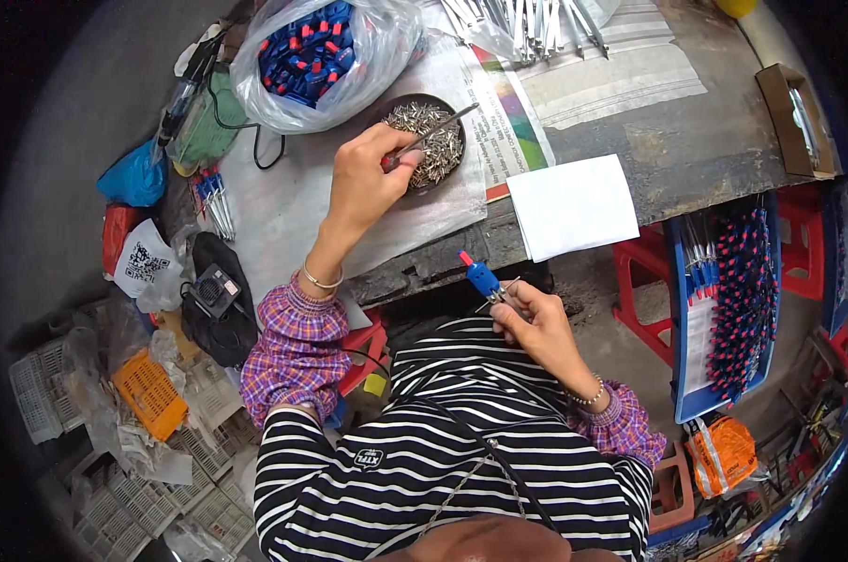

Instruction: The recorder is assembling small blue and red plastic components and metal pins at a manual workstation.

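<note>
My left hand [370,176] is closed around a screwdriver [446,125] with a reddish handle, its metal shaft pointing up and to the right. It is over the near left side of a dark round bowl [384,109] of small metal pins or screws [440,155]. In front of my body, off the table's near edge, my right hand [539,328] pinches a blue plastic handle [483,279] with a red tip pointing up. Thin metal pieces stick out crosswise at its lower end, partly hidden by my fingers.
A plastic bag [386,56] of blue-and-red handles stands behind the bowl. Long metal rods [536,28] lie at the back. White paper [574,208] overhangs the near edge. At right, a blue tray [679,309] holds finished-looking blue tools. Crates [150,395] lie on the left floor.
</note>
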Action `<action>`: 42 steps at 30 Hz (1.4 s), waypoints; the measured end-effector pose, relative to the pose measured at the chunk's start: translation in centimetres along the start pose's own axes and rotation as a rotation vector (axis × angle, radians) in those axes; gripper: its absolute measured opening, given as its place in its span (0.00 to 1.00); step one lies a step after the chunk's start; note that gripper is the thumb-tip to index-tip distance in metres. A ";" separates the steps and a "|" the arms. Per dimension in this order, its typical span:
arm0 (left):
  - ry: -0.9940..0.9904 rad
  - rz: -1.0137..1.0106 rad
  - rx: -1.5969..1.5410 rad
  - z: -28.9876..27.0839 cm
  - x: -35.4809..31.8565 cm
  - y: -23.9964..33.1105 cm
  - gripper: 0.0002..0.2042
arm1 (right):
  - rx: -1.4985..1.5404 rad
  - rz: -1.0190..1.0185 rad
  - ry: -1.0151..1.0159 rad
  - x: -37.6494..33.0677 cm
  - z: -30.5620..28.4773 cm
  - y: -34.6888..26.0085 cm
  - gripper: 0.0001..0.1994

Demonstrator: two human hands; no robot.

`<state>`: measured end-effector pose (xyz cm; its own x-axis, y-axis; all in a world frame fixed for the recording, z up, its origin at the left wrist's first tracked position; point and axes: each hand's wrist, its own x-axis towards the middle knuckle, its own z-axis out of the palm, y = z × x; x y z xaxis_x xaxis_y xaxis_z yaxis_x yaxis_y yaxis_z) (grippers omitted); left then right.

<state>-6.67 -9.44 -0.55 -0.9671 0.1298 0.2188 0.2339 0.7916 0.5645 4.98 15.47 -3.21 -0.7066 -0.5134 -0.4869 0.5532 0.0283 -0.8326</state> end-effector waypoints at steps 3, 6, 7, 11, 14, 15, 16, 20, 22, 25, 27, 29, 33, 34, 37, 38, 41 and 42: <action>0.004 -0.050 -0.051 -0.5 0.1 0.3 0.07 | -0.017 -0.017 0.005 0.0 0.0 0.4 0.10; -0.007 -0.129 -0.122 -1.1 0.1 0.5 0.05 | -0.040 -0.034 0.014 0.0 -0.1 0.3 0.10; -0.006 -0.128 -0.122 -1.1 0.1 0.3 0.05 | -0.040 -0.035 0.014 0.0 -0.1 0.4 0.10; 0.015 -0.173 -0.289 -1.2 -0.3 -0.3 0.05 | -0.087 -0.081 0.049 0.1 -0.1 0.3 0.09; -0.014 -0.264 -0.375 -1.6 -0.4 0.1 0.04 | -0.086 -0.098 0.069 0.0 -0.1 0.2 0.08; -0.037 -0.318 -0.403 -1.8 -0.5 0.3 0.04 | -0.082 -0.103 0.076 0.0 -0.1 0.1 0.08; -0.038 -0.317 -0.403 -2.0 -0.5 0.7 0.04 | -0.081 -0.103 0.077 0.0 -0.1 0.0 0.08; -0.132 -0.421 -0.531 -2.8 -0.9 3.4 0.03 | -0.074 -0.129 0.135 0.2 -0.1 -0.1 0.07; -0.185 -0.373 -0.609 -2.4 -2.1 4.1 0.02 | -0.054 -0.158 0.158 0.3 0.1 -0.3 0.07; -0.298 -0.132 -0.430 -2.0 -3.6 5.5 0.03 | -0.041 -0.155 0.184 0.3 0.3 -0.8 0.07; -0.284 -0.075 -0.416 -1.2 -4.6 6.6 0.06 | -0.066 -0.158 0.186 0.3 0.4 -0.9 0.07; -0.224 0.028 -0.458 -0.2 -5.5 6.9 0.08 | -0.076 -0.172 0.176 0.3 0.5 -1.2 0.07; -0.217 0.062 -0.389 0.5 -5.9 7.3 0.09 | -0.094 -0.182 0.164 0.1 0.4 -1.3 0.07; -0.214 0.075 -0.367 0.5 -6.0 7.3 0.09 | -0.093 -0.183 0.166 0.0 0.4 -1.4 0.07; -0.204 0.103 -0.325 0.7 -6.0 7.4 0.09 | -0.075 -0.179 0.142 -0.1 0.5 -1.4 0.06; -0.196 0.115 -0.306 0.7 -6.1 7.4 0.09 | -0.068 -0.177 0.141 0.0 0.5 -1.3 0.06; -0.170 0.210 -0.207 0.7 -6.0 7.3 0.10 | -0.069 -0.175 0.135 0.0 0.5 -1.4 0.07; -0.171 0.210 -0.208 0.7 -6.0 7.3 0.10 | -0.079 -0.173 0.133 -0.1 0.5 -1.4 0.07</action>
<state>0.75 -3.97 1.69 -0.8944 0.3893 0.2203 0.4278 0.6008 0.6753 4.49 14.99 -1.87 -0.8429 -0.3991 -0.3609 0.3858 0.0193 -0.9224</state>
